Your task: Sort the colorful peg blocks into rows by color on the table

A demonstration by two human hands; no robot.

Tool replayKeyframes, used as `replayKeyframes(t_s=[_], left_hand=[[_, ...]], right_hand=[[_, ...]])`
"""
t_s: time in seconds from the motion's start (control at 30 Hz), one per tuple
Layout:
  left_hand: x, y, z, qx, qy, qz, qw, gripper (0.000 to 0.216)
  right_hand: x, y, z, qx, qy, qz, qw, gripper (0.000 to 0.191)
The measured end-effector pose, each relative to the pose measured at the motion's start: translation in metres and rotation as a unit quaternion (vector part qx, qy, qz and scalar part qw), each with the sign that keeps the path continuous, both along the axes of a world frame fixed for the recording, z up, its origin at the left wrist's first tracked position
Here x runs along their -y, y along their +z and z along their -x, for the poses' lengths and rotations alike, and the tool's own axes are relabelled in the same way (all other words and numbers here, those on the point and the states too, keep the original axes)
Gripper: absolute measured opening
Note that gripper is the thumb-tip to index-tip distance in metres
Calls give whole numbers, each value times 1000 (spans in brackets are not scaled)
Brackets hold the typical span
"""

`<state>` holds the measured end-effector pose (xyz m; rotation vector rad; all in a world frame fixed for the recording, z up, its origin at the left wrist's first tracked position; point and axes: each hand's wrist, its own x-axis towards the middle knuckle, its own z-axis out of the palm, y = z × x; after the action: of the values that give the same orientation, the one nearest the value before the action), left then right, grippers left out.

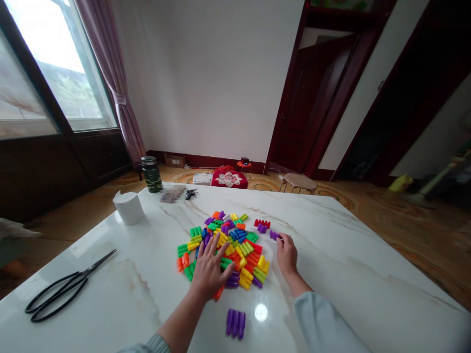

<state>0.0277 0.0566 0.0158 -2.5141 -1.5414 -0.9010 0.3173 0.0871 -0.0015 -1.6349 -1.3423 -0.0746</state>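
A pile of colourful plastic building blocks (246, 249), each shaped like joined rounded pegs, lies on the white marble-patterned table. My left hand (210, 269) rests over the left part of the pile with its fingers spread, hiding some pieces. Right of the pile, my right hand (287, 252) has its fingertips closed on a purple block (274, 235) at the tabletop. Close by are another purple block (262, 228) and a red block (261, 223). Nearer to me, a separate purple block (236, 323) lies by itself.
Black-handled scissors (73, 284) lie at the left of the table (110, 304). A white paper roll (128, 208), a camouflage-patterned flask (151, 175), a blurred-out item (172, 193) and a small black tool (191, 194) stand or lie toward the back left. A stool (300, 182) stands beyond the far edge.
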Motion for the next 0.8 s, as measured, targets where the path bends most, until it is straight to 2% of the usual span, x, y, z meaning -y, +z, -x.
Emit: replayKeyframes(t_s=[0.1, 0.17, 0.43, 0.8], left_hand=[[0, 0, 0, -3, 0, 2, 1000, 55], [0, 0, 0, -6, 1, -1, 1000, 54], [-1, -1, 1, -11, 3, -11, 1000, 56], [-2, 0, -1, 13, -3, -18, 1000, 55]], right_hand=[[1, -11, -25, 10, -35, 91, 995, 25], [-6, -12, -27, 18, -34, 109, 993, 25], [-45, -10, -14, -2, -44, 97, 994, 27], [-58, -18, -13, -9, -11, 64, 998, 27]])
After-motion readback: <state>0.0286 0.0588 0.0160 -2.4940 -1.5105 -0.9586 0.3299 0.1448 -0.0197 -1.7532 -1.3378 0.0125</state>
